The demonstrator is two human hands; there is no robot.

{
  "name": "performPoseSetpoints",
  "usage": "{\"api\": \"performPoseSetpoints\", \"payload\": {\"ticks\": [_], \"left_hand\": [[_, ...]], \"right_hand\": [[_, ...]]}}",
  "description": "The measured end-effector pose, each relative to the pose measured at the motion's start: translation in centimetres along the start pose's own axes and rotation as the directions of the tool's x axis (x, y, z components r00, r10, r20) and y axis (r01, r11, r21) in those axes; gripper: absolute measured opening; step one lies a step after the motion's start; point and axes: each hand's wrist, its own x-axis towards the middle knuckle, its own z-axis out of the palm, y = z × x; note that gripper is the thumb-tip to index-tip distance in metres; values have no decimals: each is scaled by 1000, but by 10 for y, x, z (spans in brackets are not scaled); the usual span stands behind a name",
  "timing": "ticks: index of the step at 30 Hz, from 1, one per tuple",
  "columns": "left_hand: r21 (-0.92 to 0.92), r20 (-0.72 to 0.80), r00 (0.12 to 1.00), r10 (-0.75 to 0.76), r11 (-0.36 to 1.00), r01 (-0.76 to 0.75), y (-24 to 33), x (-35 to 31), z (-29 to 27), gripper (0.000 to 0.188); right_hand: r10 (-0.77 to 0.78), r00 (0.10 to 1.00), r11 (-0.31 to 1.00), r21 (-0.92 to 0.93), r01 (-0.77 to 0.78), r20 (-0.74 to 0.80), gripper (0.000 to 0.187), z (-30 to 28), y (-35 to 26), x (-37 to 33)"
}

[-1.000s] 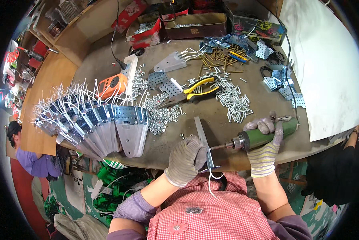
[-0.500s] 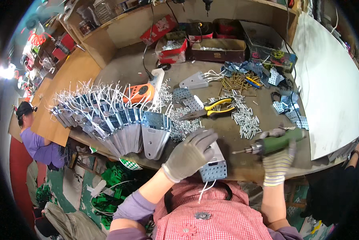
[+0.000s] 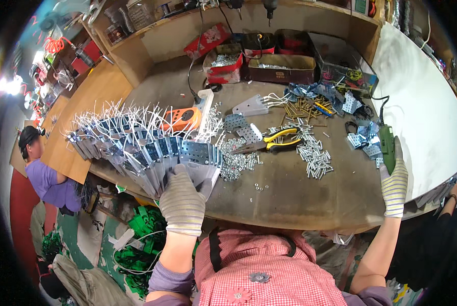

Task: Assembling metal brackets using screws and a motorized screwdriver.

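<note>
One green power tool (image 3: pixel 387 144) sits in the curled right hand (image 3: pixel 395 177); the left hand (image 3: pixel 182 201), its finger closure unclear, touches wired metal-and-plastic pieces (image 3: pixel 149 153) fanned ahead and leftward of it.

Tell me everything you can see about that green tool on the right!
The green power tool has a long, rounded body that looks like plastic, with a dark cord coming from its far end. It points lengthwise away from the person, near the table's right side, between some punched metal plates and a big white board. The gloved right hand grips its near part, hiding that end, so I can't see its tip or tell whether it's running.
</note>
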Motion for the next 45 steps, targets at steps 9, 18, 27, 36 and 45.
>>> {"api": "performPoseSetpoints", "payload": {"ticks": [9, 18, 27, 36, 45], "left_hand": [[-349, -297, 896, 331, 836, -424, 94, 20, -66, 39], [-89, 272, 901, 338, 941, -326, 162, 214, 96, 46], [-471, -465, 864, 193, 773, -425, 167, 155, 40, 55], [-616, 541, 531, 652, -123, 778, 75, -12, 2, 56], [-371, 524, 566, 636, -427, 824, 66, -57, 1, 53]], "right_hand": [[242, 949, 885, -448, -130, 202, 77, -3, 22, -16], [-177, 984, 731, -672, 120, -17, 59, 4, 1, -9], [-224, 879, 536, -700, 471, 421, 11, 82, 8, 81], [-835, 464, 447, -129, 885, 296, 23, 26, -58, 6], [-576, 770, 818, 192, 543, 273, 20, 41, -77, -62]]}}
